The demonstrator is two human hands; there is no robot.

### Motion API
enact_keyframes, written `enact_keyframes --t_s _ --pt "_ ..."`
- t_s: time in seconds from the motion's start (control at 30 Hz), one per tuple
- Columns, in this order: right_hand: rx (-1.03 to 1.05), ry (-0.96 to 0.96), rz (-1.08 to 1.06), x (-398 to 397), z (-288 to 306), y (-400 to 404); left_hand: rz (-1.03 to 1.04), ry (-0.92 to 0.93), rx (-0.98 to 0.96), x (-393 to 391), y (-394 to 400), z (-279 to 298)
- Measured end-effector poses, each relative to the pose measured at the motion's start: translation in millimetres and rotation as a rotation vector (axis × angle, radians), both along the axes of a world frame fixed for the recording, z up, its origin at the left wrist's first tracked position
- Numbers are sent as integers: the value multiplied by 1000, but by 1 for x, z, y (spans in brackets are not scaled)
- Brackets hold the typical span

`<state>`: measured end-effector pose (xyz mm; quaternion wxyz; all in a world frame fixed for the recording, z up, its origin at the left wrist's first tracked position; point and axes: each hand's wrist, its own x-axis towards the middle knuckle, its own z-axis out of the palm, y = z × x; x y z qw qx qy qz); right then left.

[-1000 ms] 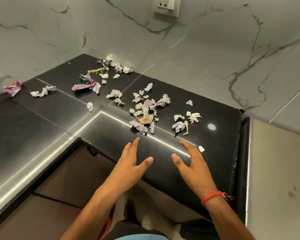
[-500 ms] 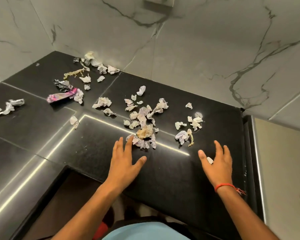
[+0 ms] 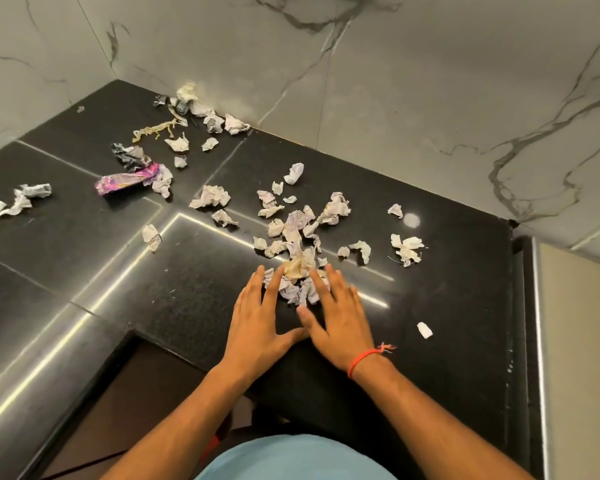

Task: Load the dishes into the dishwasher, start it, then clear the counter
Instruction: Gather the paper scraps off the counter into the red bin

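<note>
Paper scraps [image 3: 297, 268] lie scattered across the black tabletop [image 3: 447, 306], thickest near its front edge. A moment ago apart, the left hand [image 3: 258, 323] and right hand [image 3: 336, 317] now flank that pile, fingers straight and spread, flat: gathering has begun.

Paper scraps [image 3: 293, 237] on black counter [image 3: 201, 296]
</note>
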<state>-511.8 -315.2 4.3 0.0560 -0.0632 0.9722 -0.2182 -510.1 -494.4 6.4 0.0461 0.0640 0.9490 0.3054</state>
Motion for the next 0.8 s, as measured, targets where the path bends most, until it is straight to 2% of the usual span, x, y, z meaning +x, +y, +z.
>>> enact_keyframes --t_s 0.07,0.17,0.33,0.43,0.53,0.63,0.8 --pt "-69 -4 51 -1 4 1 13 18 -7 0 -2 -2" --pt "-96 80 16 -12 7 29 37 32 -40 0 -2 -3" --pt "-28 160 -227 -49 13 113 52 57 -94 -5 -1 -4" --pt "-13 130 -397 -78 16 152 50 54 -120 -5 0 -4" --pt "-31 26 -472 -102 14 169 50 53 -131 -5 0 -3" --pt "-2 -27 -379 -112 10 153 48 56 -149 -5 1 -4" --pt "126 1 -40 -74 2 68 51 52 -164 -5 1 -4"
